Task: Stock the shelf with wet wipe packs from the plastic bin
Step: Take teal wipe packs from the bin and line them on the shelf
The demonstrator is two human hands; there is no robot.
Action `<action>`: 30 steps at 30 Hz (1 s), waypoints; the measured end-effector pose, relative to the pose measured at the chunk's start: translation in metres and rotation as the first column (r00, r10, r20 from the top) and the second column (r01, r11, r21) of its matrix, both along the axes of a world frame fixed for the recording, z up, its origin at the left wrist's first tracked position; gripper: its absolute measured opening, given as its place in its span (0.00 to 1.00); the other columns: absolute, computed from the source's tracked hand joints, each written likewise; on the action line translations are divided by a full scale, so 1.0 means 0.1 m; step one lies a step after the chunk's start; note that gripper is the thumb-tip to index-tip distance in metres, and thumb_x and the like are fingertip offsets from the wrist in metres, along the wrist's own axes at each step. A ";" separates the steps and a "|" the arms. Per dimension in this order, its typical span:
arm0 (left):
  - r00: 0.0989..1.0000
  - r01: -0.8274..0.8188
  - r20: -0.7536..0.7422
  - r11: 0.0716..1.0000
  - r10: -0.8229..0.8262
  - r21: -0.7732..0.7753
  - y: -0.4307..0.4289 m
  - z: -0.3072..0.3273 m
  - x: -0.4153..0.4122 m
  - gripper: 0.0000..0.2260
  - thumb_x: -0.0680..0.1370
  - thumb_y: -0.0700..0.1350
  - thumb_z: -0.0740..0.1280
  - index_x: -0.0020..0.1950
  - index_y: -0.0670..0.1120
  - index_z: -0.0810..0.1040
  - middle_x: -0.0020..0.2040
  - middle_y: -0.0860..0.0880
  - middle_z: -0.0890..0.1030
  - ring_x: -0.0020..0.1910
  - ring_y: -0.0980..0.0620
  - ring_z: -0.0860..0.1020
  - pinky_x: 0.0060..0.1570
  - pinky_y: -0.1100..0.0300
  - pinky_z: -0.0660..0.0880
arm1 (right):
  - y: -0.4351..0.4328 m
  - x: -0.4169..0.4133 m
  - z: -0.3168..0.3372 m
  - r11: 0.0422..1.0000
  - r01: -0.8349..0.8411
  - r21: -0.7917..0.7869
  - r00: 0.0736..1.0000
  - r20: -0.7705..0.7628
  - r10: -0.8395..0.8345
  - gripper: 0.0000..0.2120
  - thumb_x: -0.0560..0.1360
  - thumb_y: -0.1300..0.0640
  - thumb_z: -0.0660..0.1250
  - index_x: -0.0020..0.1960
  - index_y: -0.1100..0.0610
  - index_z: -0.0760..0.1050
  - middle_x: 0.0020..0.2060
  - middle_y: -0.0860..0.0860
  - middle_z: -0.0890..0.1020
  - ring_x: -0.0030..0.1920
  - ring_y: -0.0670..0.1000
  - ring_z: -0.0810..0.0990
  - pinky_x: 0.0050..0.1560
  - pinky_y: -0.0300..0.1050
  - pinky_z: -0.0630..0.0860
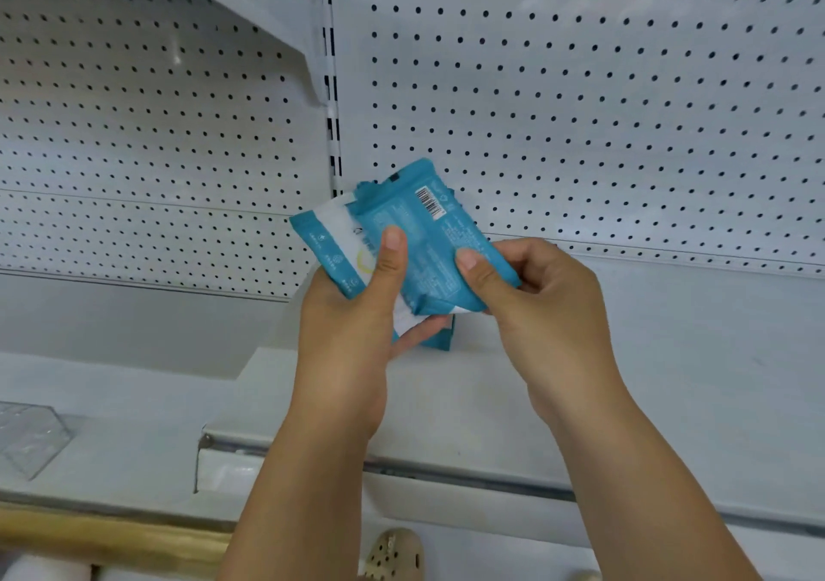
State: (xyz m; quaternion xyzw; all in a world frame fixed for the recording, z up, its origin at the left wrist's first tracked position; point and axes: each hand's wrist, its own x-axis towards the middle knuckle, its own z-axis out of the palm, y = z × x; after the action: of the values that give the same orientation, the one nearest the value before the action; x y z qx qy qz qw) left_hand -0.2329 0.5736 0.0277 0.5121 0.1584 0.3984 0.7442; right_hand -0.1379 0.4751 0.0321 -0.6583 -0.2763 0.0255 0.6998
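1. Head view: you hold two teal packs above the shelf, overlapped, long axes tilted, barcode up.
2. Your left hand is closed on the packs, thumb on top, fingers beneath.
3. Your right hand pinches the upper pack's right edge.
4. The shelf lies directly below; another pack stands behind your hands. Bin not visible.
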 end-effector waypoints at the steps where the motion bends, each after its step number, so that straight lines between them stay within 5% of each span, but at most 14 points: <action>1: 1.000 -0.011 -0.007 1.000 0.011 -0.015 0.01 0.00 0.00 0.21 0.74 0.57 0.69 0.65 0.51 0.79 0.53 0.51 0.87 0.51 0.50 0.87 0.42 0.54 0.84 | -0.02 0.03 0.00 0.998 0.049 0.029 0.999 0.022 -0.049 0.05 0.74 0.55 0.76 0.43 0.52 0.81 0.39 0.48 0.86 0.39 0.44 0.82 0.42 0.38 0.78; 4: 0.999 -0.011 -0.036 0.999 0.010 -0.042 0.02 0.02 0.01 0.21 0.72 0.59 0.70 0.63 0.53 0.80 0.52 0.52 0.88 0.51 0.50 0.87 0.44 0.53 0.84 | -0.08 0.09 0.02 0.993 0.087 0.078 0.988 0.124 -0.096 0.06 0.74 0.58 0.77 0.42 0.52 0.80 0.39 0.46 0.86 0.41 0.44 0.83 0.42 0.36 0.78; 9: 0.997 0.066 -0.026 0.989 -0.070 -0.132 -0.04 0.06 0.01 0.25 0.73 0.58 0.72 0.67 0.48 0.79 0.57 0.46 0.86 0.55 0.45 0.86 0.51 0.48 0.83 | -0.06 0.08 -0.05 0.986 -0.166 -0.027 0.948 0.269 0.167 0.07 0.69 0.61 0.79 0.44 0.52 0.84 0.43 0.47 0.85 0.48 0.46 0.84 0.51 0.37 0.78; 12: 0.999 0.042 0.034 0.973 -0.035 -0.229 0.00 0.04 0.00 0.20 0.77 0.51 0.72 0.67 0.45 0.79 0.58 0.44 0.86 0.56 0.43 0.85 0.46 0.52 0.83 | -0.07 0.06 -0.07 0.958 -0.268 -0.100 0.900 0.328 0.286 0.12 0.66 0.54 0.79 0.49 0.53 0.86 0.48 0.47 0.85 0.54 0.48 0.83 0.61 0.40 0.77; 18: 0.988 0.050 0.153 0.945 0.000 -0.324 0.13 -0.01 -0.01 0.15 0.80 0.38 0.68 0.66 0.48 0.78 0.59 0.48 0.86 0.59 0.48 0.84 0.49 0.50 0.84 | -0.07 0.05 0.01 0.980 -0.199 0.005 0.980 0.023 0.199 0.19 0.70 0.39 0.69 0.54 0.50 0.83 0.52 0.43 0.86 0.56 0.42 0.83 0.62 0.42 0.78; 22: 0.982 0.127 0.168 0.965 -0.090 -0.228 0.11 -0.01 -0.02 0.17 0.80 0.38 0.67 0.69 0.47 0.77 0.62 0.48 0.85 0.60 0.47 0.84 0.50 0.51 0.83 | -0.03 0.05 0.01 0.941 -0.332 0.071 0.906 -0.252 0.339 0.21 0.73 0.41 0.66 0.54 0.57 0.82 0.51 0.51 0.87 0.53 0.49 0.85 0.59 0.50 0.80; 26: 0.980 0.157 0.144 0.978 -0.137 -0.136 0.11 -0.03 -0.04 0.22 0.77 0.39 0.69 0.71 0.46 0.74 0.63 0.47 0.84 0.60 0.47 0.84 0.53 0.50 0.83 | -0.03 0.08 0.01 0.956 -0.259 0.138 0.929 -0.236 0.285 0.07 0.76 0.53 0.71 0.46 0.57 0.81 0.47 0.54 0.87 0.47 0.50 0.84 0.58 0.51 0.80; 30: 0.976 0.161 0.171 0.977 -0.136 -0.138 0.11 -0.02 -0.04 0.23 0.75 0.41 0.70 0.70 0.47 0.75 0.62 0.48 0.85 0.59 0.48 0.84 0.49 0.52 0.83 | -0.06 0.10 0.04 0.927 -0.305 0.217 0.903 -0.244 0.354 0.09 0.69 0.54 0.74 0.44 0.57 0.76 0.38 0.50 0.85 0.43 0.50 0.83 0.49 0.46 0.80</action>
State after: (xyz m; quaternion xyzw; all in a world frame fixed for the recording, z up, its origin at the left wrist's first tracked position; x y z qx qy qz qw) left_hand -0.2368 0.5845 0.0254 0.4312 0.0890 0.3683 0.8188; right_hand -0.1282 0.4690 0.0365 -0.5280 -0.2836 0.2123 0.7718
